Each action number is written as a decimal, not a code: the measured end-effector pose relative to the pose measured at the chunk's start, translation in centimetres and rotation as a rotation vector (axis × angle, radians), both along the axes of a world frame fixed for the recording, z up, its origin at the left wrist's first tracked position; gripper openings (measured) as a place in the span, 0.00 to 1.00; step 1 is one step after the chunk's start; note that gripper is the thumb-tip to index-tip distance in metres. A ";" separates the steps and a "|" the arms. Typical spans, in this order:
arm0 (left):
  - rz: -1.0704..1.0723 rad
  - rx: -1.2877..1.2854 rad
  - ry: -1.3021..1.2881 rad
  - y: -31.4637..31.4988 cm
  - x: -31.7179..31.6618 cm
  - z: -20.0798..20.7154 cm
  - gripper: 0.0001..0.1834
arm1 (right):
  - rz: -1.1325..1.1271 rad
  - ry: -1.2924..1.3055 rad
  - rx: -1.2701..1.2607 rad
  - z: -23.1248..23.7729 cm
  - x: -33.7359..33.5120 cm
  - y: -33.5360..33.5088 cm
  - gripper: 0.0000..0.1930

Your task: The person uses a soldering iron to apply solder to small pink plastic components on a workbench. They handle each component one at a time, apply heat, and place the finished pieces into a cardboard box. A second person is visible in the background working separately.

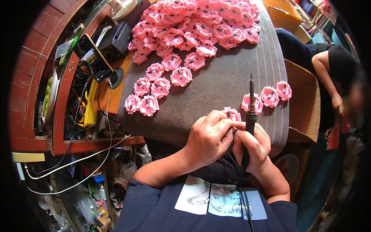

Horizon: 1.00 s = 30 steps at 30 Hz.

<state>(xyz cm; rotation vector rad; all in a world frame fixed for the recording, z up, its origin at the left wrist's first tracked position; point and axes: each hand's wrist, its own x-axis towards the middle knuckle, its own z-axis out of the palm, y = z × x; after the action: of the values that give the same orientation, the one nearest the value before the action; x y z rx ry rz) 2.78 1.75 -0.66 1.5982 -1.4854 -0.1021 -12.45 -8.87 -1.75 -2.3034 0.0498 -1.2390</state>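
My right hand [255,147] is closed round a black soldering iron [250,123], its thin metal tip pointing away from me. Thumb and fingers of my left hand [208,135] are pinched together, meeting the right fingertips; what lies between them is hidden. Just beyond the left fingertips, touching them, is a pink plastic part [231,113] with a dark piece in its middle. A similar pink part [251,106] sits partly behind the iron. Two more, including a pink part [269,96], continue that row to the right.
A large heap of pink parts [193,27] covers the far end of the dark work board [201,96]. Several loose pink parts [160,87] lie left of centre. A phone [92,58] stands at left near cables. A cardboard box [303,98] and another person [328,65] are at right.
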 end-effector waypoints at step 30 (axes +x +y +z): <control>0.062 -0.037 -0.034 -0.2 -0.4 -0.3 0.10 | 0.099 0.054 0.025 1.6 -6.1 -0.6 0.15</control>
<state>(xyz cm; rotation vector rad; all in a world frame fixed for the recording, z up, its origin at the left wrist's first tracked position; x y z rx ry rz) 2.40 1.51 -0.99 1.6216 -1.4541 -0.0131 -18.57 -9.44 -0.11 -2.2890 -0.0287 -1.1208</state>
